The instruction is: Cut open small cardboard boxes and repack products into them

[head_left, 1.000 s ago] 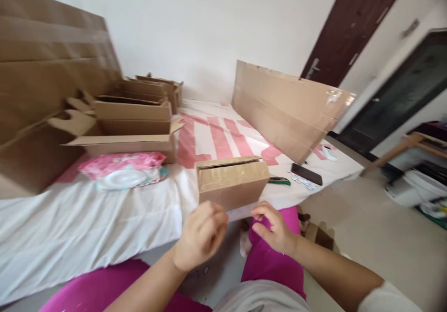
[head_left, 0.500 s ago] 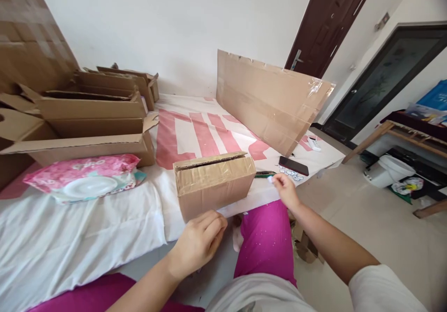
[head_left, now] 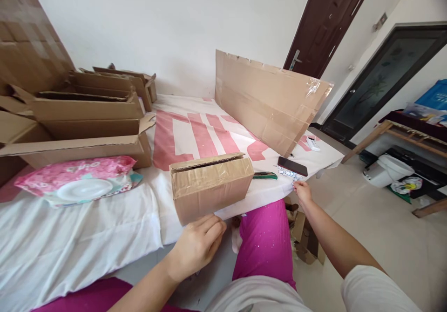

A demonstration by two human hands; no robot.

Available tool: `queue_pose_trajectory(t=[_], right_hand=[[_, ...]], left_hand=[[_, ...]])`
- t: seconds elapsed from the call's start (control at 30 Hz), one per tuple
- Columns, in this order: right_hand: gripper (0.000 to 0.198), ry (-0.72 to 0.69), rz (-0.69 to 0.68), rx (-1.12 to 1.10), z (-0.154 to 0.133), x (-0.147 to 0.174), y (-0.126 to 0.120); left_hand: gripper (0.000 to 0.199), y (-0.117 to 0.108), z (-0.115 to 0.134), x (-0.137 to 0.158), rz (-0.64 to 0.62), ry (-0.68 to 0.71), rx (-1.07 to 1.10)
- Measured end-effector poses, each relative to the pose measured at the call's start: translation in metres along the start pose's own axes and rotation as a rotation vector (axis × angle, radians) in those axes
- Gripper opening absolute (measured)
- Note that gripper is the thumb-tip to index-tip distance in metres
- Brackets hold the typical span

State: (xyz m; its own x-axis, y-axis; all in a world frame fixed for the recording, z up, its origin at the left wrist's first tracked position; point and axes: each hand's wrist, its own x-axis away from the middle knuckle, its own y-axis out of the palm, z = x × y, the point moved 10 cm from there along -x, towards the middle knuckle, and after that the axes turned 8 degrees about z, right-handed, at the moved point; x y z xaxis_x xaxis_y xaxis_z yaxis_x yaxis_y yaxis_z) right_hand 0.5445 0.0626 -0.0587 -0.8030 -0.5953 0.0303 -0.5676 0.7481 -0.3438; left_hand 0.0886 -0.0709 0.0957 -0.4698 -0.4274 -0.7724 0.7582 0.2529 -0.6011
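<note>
White cloth with a pink print [head_left: 98, 230] covers the surface before us, and a small taped cardboard box [head_left: 211, 188] stands near the edge, just beyond our left hand [head_left: 202, 240]. That hand is loosely curled, fingertips drawn in, close to the box's lower front edge; we cannot tell whether it touches the cardboard, and with its palm hidden we cannot say whether it has hold of anything. Well to its right, our right hand [head_left: 296, 184] has its fingertips brought together at the edge of the surface, just beside some small white pieces [head_left: 290, 175] that lie next to a dark phone [head_left: 292, 166]; anything thin between those fingertips is too small to make out. We judge the step in hand to be the right hand's fine fingertip work beside these pieces, with the left hand idle by the box. From this pose, the next move seems to call for a light pinch, clear of the phone just beyond the right hand and the green-handled cutter [head_left: 268, 175] to its left, without the left hand nudging the box
</note>
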Motion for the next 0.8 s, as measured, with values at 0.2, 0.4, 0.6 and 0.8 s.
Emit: queue_pose_trajectory(t=[0.2, 0.4, 0.6, 0.8], right_hand=[[0.029, -0.122, 0.077, 0.057, -0.001, -0.009, -0.008], [0.019, -0.319, 0.121, 0.124, -0.023, -0.004, -0.015], [0.019, -0.544, 0.039, 0.156, -0.067, 0.024, -0.01], [0.031, -0.719, -0.014, 0.093, -0.125, 0.068, 0.013]], left_hand=[[0.015, -0.004, -0.001, -0.001, 0.018, 0.003, -0.008], [0.014, -0.011, 0.003, -0.003, 0.065, 0.041, 0.001], [0.023, -0.064, 0.004, -0.001, 0.346, 0.096, -0.15], [0.015, -0.118, -0.078, 0.016, 0.563, -0.448, -0.357]])
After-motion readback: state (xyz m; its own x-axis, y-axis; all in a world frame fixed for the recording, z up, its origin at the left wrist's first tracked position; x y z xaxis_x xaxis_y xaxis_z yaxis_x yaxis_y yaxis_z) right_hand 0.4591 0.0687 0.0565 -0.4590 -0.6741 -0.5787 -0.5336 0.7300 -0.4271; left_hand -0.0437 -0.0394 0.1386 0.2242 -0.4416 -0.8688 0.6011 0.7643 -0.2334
